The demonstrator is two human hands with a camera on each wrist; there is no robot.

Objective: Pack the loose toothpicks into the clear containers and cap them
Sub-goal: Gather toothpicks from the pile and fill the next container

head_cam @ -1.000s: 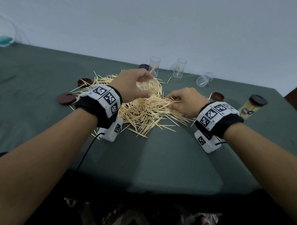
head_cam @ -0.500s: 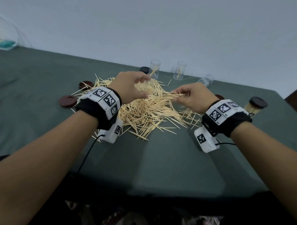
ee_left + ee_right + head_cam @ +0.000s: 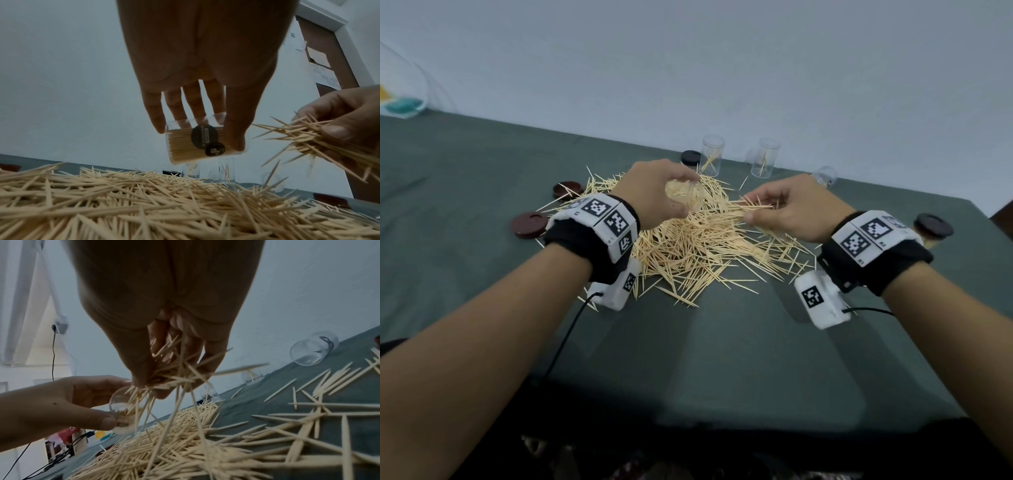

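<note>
A big pile of loose toothpicks [image 3: 698, 246] lies on the green cloth [image 3: 688, 359]. My left hand [image 3: 661, 195] holds a clear container [image 3: 205, 142] above the pile, tilted on its side and mostly full of toothpicks, its open mouth [image 3: 123, 402] toward my right hand. My right hand [image 3: 791, 209] pinches a messy bunch of toothpicks [image 3: 308, 138] lifted off the pile, their tips close to the container's mouth. Some sticks dangle from the bunch [image 3: 174, 386].
Two upright clear containers [image 3: 711, 155] [image 3: 765, 161] with a few sticks stand at the back, and one [image 3: 312, 350] lies on its side. Dark brown caps [image 3: 529, 224] [image 3: 566, 188] lie left of the pile. A filled capped container [image 3: 931, 228] sits at right.
My right hand rose from the pile with a bunch of toothpicks and moved toward the container. My left hand lifted the container a little and kept it tilted.
</note>
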